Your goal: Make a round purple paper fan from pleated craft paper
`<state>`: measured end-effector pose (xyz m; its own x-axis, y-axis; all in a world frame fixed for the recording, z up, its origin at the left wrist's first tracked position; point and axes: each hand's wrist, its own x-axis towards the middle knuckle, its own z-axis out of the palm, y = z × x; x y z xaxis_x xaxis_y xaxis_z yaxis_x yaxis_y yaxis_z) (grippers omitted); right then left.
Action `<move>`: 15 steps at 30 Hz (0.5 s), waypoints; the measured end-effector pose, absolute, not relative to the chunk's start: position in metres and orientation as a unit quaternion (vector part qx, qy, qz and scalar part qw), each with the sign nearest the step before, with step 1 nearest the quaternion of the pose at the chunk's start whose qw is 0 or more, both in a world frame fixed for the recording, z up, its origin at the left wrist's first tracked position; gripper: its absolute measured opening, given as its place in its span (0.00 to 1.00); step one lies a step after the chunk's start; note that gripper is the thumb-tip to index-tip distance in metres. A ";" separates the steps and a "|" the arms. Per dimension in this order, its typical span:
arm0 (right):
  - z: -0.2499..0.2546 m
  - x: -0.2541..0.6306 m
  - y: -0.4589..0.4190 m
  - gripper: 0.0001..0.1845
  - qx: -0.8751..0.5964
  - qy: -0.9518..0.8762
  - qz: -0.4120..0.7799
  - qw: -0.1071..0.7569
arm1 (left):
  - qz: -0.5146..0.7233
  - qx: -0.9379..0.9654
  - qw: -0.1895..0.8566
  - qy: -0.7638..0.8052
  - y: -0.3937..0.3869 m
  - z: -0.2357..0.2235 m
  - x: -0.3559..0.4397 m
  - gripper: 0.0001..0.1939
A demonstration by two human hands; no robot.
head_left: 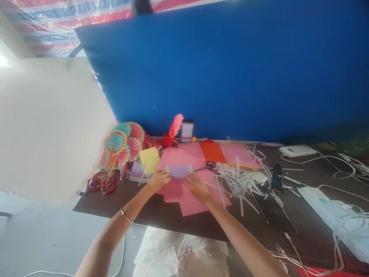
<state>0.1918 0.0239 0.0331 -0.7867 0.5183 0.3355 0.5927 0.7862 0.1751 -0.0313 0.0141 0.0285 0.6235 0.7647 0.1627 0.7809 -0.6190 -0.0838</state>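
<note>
A small purple paper (179, 171) lies on a stack of pink sheets (188, 200) on the dark table (150, 211). My left hand (158, 180) has its fingers curled down on the paper's left end. My right hand (196, 187) presses on its right lower edge, fingers bent and together. Both hands hold the purple paper flat against the pink sheets. A pair of scissors (208, 167) lies just right of the paper, apart from my hands.
Several folded paper fans (123, 144) and a yellow sheet (149, 158) sit at the left. White paper strips (239, 181) pile to the right, by a dark phone (277, 177), a tablet (273, 213), cables and a white device (296, 151). A blue board (230, 69) stands behind.
</note>
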 end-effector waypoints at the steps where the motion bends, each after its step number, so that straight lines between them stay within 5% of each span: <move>1: 0.033 0.191 0.023 0.15 -0.294 -0.935 -0.141 0.136 | -0.056 -0.897 0.080 -0.432 0.013 0.029 -0.028 0.10; 15: 0.013 0.208 0.027 0.15 -0.260 -0.953 -0.101 0.122 | -0.026 -0.911 0.111 -0.396 0.013 0.014 -0.027 0.08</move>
<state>0.2077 0.0273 0.0129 -0.8356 0.4700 0.2843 0.5190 0.8451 0.1284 -0.0266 0.0131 0.0140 0.6845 0.7162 0.1361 0.7279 -0.6612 -0.1814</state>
